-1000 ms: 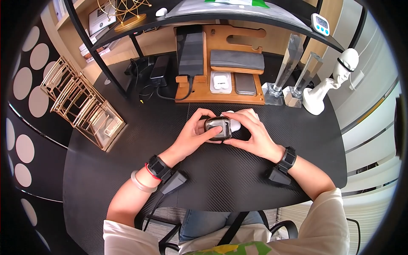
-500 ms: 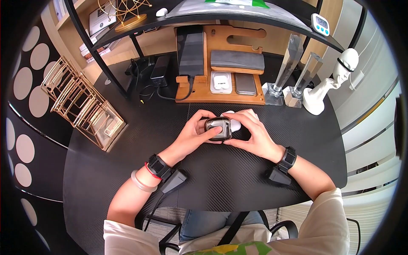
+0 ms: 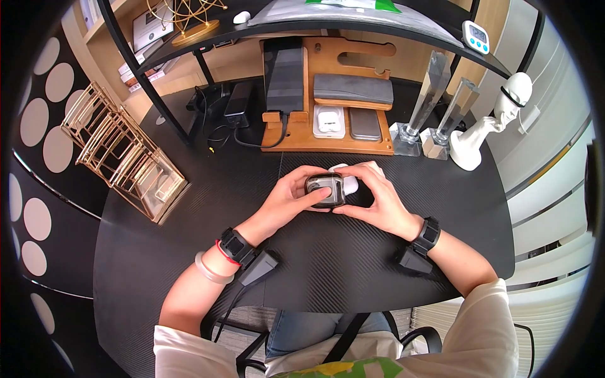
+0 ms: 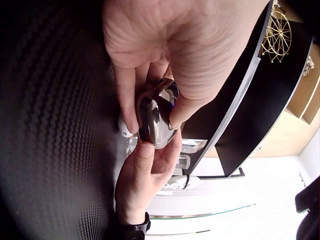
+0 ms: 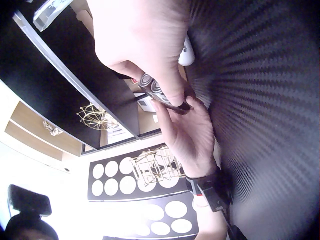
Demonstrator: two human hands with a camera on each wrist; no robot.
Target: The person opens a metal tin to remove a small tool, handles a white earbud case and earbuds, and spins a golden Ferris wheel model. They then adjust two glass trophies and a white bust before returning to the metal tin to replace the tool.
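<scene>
Both hands hold a small dark translucent case (image 3: 328, 184) over the middle of the black desk. The left hand (image 3: 287, 200) curls round its left side, with the thumb across its face. At the other side, the right hand (image 3: 383, 205) pinches the edge between thumb and fingers. In the left wrist view the case (image 4: 159, 120) looks glossy, with fingers of both hands on it. Round metallic-looking rings show on the case (image 5: 156, 87) in the right wrist view. A white rounded object (image 3: 350, 184) lies just behind the case, partly hidden by the right hand.
A wooden stand (image 3: 273, 135) at the back holds a phone, a white earbud case (image 3: 329, 121) and grey boxes. Crystal trophies (image 3: 423, 104) and a white figurine (image 3: 466, 146) stand back right. A gold wire rack (image 3: 129, 160) stands left. A black shelf (image 3: 252, 29) spans above.
</scene>
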